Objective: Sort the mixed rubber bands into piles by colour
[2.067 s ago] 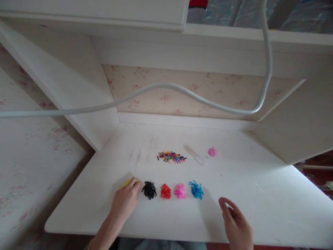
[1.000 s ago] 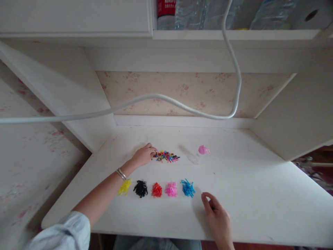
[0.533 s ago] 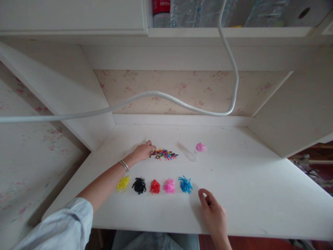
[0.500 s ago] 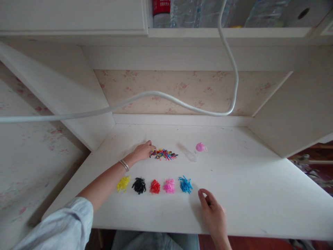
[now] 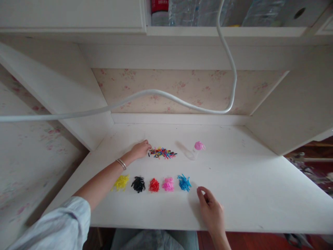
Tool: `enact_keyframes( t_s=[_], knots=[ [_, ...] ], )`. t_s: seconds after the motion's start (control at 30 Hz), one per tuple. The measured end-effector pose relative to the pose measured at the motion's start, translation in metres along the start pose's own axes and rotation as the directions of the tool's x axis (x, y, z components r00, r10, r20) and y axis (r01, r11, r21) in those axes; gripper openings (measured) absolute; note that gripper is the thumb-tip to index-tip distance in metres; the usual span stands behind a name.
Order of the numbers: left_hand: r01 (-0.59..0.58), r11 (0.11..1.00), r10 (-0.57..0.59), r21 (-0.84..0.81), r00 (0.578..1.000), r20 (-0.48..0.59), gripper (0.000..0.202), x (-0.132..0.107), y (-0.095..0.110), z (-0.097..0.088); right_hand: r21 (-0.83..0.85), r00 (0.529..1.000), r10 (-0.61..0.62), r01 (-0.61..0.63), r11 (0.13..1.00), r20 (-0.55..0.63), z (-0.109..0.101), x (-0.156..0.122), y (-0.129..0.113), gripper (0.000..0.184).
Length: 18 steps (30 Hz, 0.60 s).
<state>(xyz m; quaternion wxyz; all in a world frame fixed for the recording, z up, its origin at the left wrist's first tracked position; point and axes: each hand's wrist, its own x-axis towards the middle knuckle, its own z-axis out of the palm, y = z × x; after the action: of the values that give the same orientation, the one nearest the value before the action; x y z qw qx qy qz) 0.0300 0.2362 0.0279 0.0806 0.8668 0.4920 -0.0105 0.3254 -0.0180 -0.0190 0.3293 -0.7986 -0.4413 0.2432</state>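
A mixed pile of small coloured elastic bands [image 5: 163, 153] lies on the white desk. At its left end is my left hand [image 5: 140, 149], fingers drawn together by the bands; whatever they pinch is too small to make out. A black band sits just below those fingertips. Nearer me, sorted heaps form a row: yellow bands [image 5: 121, 182], black bands [image 5: 138, 184], red bands [image 5: 154, 185], pink bands [image 5: 168, 184] and blue bands [image 5: 184, 183]. My right hand [image 5: 212, 210] rests right of the blue heap, fingers curled, thumb close to the index finger, nothing visible in them.
A small clear bottle with a pink cap [image 5: 199, 146] stands right of the mixed pile. The white cable [image 5: 156, 92] hangs across the view above the desk [image 5: 249, 187]. Side panels and an upper shelf with plastic bottles [image 5: 182, 14] enclose the space.
My left hand has drawn slightly left from the mixed pile, and a black band shows apart at the pile's left end. My right hand stays put. The view has shifted slightly.
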Motion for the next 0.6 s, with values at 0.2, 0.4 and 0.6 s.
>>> enact_keyframes(
  t_s=[0.2,0.4,0.6],
  knots=[
    [0.023,1.000,-0.023,-0.013,1.000,-0.005,0.022,-0.0018,0.0006,0.0024,-0.019,1.000,0.001,-0.001,1.000,-0.007,0.0003,-0.0004,-0.0010,0.042],
    [0.041,0.998,-0.040,-0.048,0.999,0.027,0.023,0.0003,0.0007,0.0057,-0.019,1.000,-0.018,0.018,1.000,-0.007,-0.0014,-0.0016,-0.0036,0.045],
    [0.050,0.995,-0.047,-0.090,0.998,0.034,0.032,0.0006,-0.0045,0.0064,-0.036,0.999,-0.032,0.031,0.999,-0.012,-0.0007,-0.0015,-0.0030,0.049]
  ],
)
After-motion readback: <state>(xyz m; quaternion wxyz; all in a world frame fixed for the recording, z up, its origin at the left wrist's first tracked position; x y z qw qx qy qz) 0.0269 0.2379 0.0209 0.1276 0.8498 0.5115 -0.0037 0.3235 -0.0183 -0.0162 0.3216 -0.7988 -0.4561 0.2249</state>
